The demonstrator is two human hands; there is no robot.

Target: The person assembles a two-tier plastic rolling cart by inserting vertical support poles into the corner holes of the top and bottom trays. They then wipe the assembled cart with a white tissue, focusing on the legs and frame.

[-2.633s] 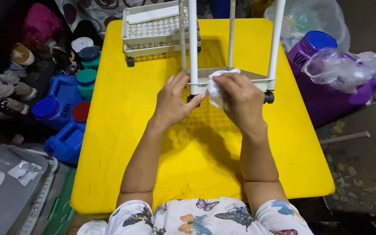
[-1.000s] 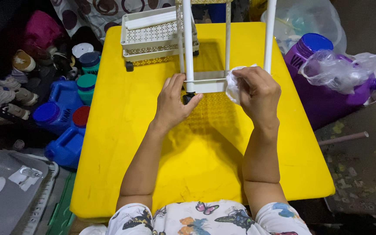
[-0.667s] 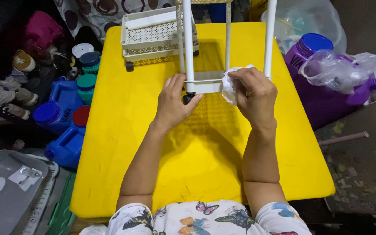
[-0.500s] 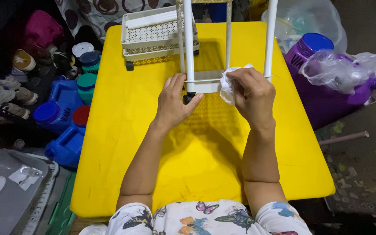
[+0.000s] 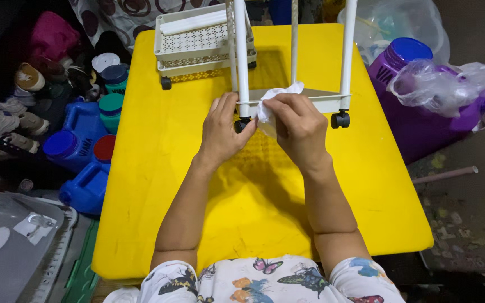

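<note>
Upper centre of frame, on yellow bench (image 5: 158,185): white trolley rack (image 5: 293,95). Left hand (image 5: 223,132) fingers curled round post, bracing. Right hand (image 5: 298,126) fingers pinching white cloth (image 5: 270,104) against lower shelf corner; best kept bunched, rubbed firmly.

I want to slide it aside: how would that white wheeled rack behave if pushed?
The white rack probably rolls easily: black casters sit on the smooth yellow table. Its tall thin posts suggest it is light and may tip.
</note>
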